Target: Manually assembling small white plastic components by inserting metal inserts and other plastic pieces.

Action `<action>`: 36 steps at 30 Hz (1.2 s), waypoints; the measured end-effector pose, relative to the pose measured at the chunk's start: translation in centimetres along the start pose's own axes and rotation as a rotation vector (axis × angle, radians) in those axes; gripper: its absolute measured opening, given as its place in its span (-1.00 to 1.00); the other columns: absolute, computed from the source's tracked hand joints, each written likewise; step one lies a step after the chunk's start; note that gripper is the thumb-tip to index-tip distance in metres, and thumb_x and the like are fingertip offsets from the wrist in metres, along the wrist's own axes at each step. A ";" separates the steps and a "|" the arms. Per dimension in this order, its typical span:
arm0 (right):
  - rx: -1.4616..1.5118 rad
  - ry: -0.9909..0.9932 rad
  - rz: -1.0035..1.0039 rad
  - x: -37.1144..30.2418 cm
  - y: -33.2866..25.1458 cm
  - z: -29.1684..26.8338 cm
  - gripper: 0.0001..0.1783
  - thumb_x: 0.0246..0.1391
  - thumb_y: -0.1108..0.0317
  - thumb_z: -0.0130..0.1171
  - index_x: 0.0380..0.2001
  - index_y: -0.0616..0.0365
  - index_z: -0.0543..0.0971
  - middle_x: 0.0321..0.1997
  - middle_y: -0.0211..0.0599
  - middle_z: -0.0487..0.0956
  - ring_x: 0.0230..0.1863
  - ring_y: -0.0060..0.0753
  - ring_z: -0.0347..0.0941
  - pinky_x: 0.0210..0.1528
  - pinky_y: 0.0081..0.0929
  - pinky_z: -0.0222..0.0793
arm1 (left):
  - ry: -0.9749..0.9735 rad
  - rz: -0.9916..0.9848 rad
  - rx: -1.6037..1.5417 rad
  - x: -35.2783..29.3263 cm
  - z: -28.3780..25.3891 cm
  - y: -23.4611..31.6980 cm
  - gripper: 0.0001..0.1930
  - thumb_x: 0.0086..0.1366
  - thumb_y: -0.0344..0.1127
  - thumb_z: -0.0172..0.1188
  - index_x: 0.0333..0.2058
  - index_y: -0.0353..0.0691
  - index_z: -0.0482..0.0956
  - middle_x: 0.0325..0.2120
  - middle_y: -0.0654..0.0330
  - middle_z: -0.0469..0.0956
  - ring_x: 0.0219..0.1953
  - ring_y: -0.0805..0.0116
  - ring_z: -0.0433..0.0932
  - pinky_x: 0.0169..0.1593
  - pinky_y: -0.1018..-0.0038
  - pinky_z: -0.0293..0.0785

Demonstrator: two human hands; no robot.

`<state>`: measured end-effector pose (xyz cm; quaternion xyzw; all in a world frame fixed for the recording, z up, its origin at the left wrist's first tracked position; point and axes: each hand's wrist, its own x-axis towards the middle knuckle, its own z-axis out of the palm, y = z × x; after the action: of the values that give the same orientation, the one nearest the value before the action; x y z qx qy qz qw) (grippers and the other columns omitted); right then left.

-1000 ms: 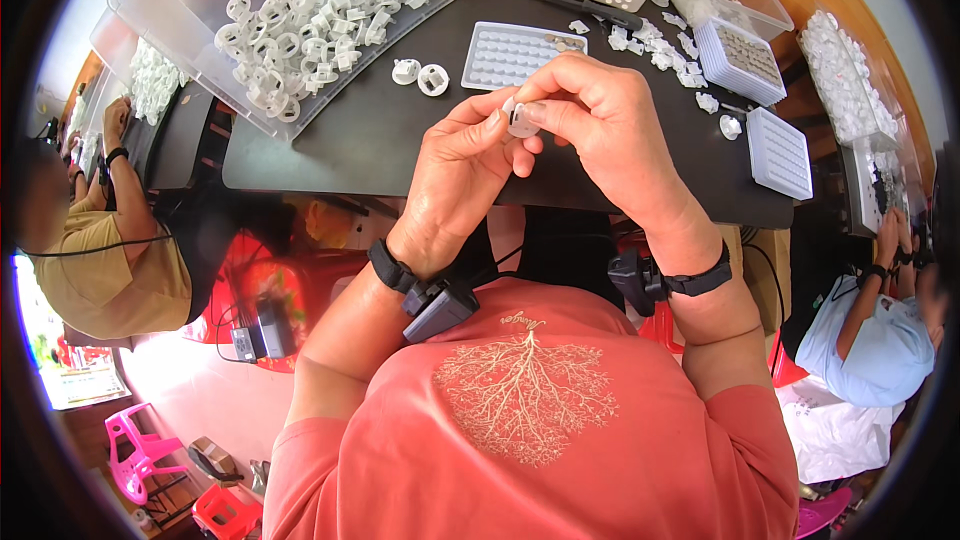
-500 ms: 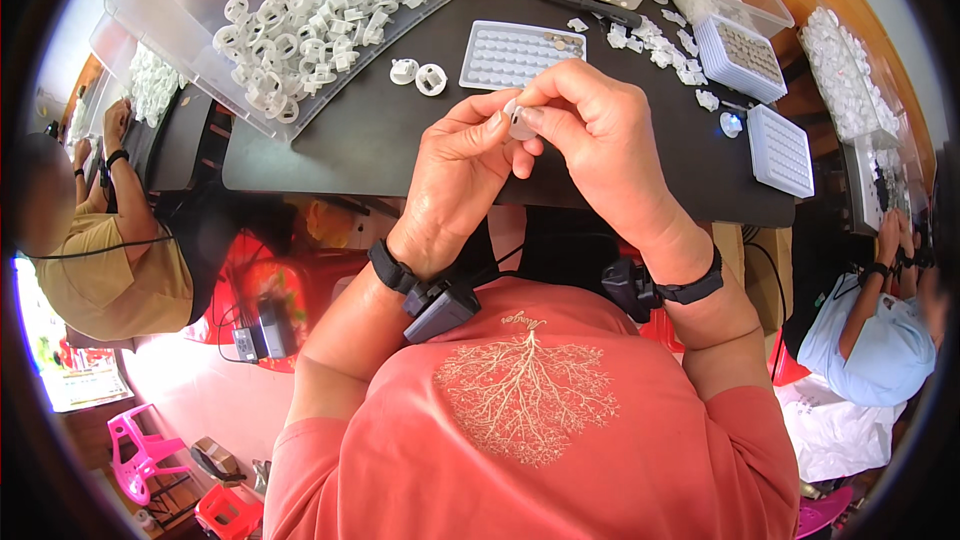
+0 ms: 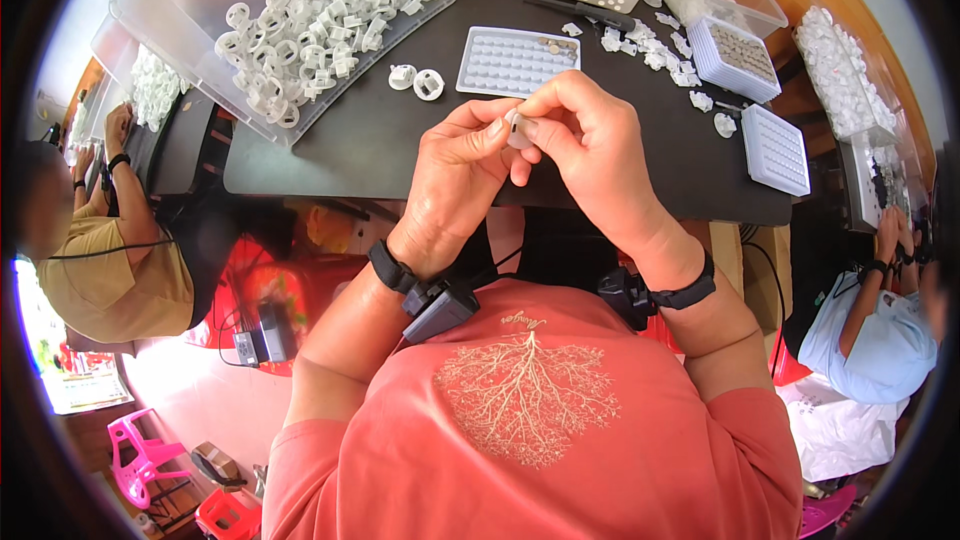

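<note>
A small white piece [image 3: 518, 132] is held over the tabletop [image 3: 330, 165], toward the middle of its near edge; work on it looks unfinished, though fingers cover much of it, so its fit is hard to judge. The left hand [image 3: 460, 155] pinches it between thumb and fingers; the right hand [image 3: 592, 135] pinches its other side, thumb against bent forefinger. Just beyond, a shallow tray [image 3: 480, 83] carries a few small discs [image 3: 556, 45] at its far right corner. Two loose pieces [image 3: 429, 85] lie left of it, and many similar ones remain piled in the clear bin [image 3: 190, 10] at the tabletop's far left corner.
</note>
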<state>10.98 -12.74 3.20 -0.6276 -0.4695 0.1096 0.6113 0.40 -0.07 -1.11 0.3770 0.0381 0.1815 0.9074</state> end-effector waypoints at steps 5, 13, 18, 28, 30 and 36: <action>0.308 -0.061 0.228 0.8 -0.6 -0.9 -0.93 0.13 0.63 0.14 -0.40 0.31 0.46 -0.46 -0.30 0.56 -0.47 -0.58 0.51 -0.41 -0.51 0.43 | -0.015 0.000 -0.003 0.0 0.2 0.0 -0.69 0.38 -0.28 0.20 -0.04 -0.40 0.51 -0.18 0.02 0.62 -0.27 0.26 0.61 -0.29 0.45 0.48; 0.327 -0.182 0.390 1.5 -0.1 -1.7 -0.90 0.16 0.53 0.21 -0.39 0.19 0.48 -0.44 -0.40 0.56 -0.47 -0.63 0.47 -0.43 -0.64 0.32 | 0.013 0.003 0.024 -0.1 0.5 0.0 -0.72 0.37 -0.28 0.22 -0.07 -0.35 0.52 -0.16 0.01 0.61 -0.28 0.26 0.62 -0.35 0.45 0.48; 0.291 -0.151 0.311 0.6 -0.9 -1.2 -0.91 0.14 0.54 0.21 -0.36 0.22 0.48 -0.48 -0.44 0.53 -0.48 -0.66 0.45 -0.44 -0.64 0.30 | -0.007 -0.005 0.023 -0.3 0.4 0.0 -0.74 0.36 -0.28 0.24 -0.09 -0.33 0.53 -0.17 0.02 0.61 -0.30 0.25 0.62 -0.38 0.46 0.49; 0.101 -0.189 0.140 6.5 -1.8 -2.7 -0.87 0.00 0.50 0.31 -0.32 0.17 0.63 -0.52 -0.56 0.51 -0.50 -0.78 0.35 -0.45 -0.70 0.28 | 0.098 0.010 0.090 -0.7 1.7 2.7 -0.76 0.36 -0.34 0.23 -0.12 -0.41 0.56 -0.27 0.03 0.63 -0.35 0.26 0.64 -0.40 0.48 0.54; -0.123 -0.055 0.048 11.5 -2.2 -4.8 -0.83 -0.04 0.44 0.35 -0.31 0.10 0.66 -0.51 -0.59 0.53 -0.52 -0.80 0.34 -0.45 -0.72 0.28 | 0.242 0.129 0.450 -1.1 1.3 4.2 -0.83 0.28 -0.49 0.26 -0.18 -0.45 0.61 -0.26 0.01 0.65 -0.37 0.31 0.64 -0.41 0.52 0.53; -0.832 0.204 -0.404 19.9 -0.5 -7.8 -0.84 -0.01 0.57 0.20 -0.30 0.29 0.62 -0.45 -0.28 0.60 -0.38 -0.42 0.51 -0.30 -0.43 0.45 | 0.481 0.203 0.943 -0.6 -1.3 7.5 -0.79 0.22 -0.51 0.31 -0.16 -0.43 0.65 -0.39 0.17 0.65 -0.45 0.51 0.52 -0.47 0.64 0.41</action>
<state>27.00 -3.60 14.12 -0.7228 -0.5239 -0.2713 0.3598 -2.72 5.45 3.12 0.6931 0.2854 0.3128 0.5833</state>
